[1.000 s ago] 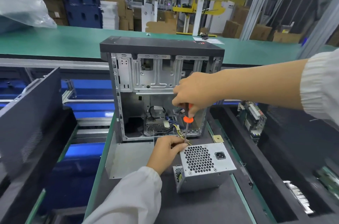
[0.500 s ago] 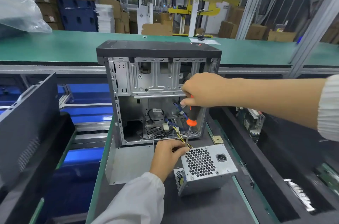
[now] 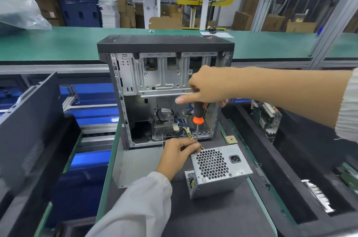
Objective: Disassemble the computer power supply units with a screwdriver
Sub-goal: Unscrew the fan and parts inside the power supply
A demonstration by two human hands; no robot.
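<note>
Head view puts the power supply unit [image 3: 220, 169], a grey sheet-metal box with a honeycomb grille and a black socket, on the dark mat [image 3: 213, 217] near the bench's middle. Left hand [image 3: 179, 151] pinches closed at its far-left corner, around the screwdriver tip. Right hand [image 3: 207, 86], wrist bent down, index finger extended, grips the upright black-and-orange screwdriver [image 3: 198, 114]. Behind stands an open steel computer case [image 3: 166, 91].
</note>
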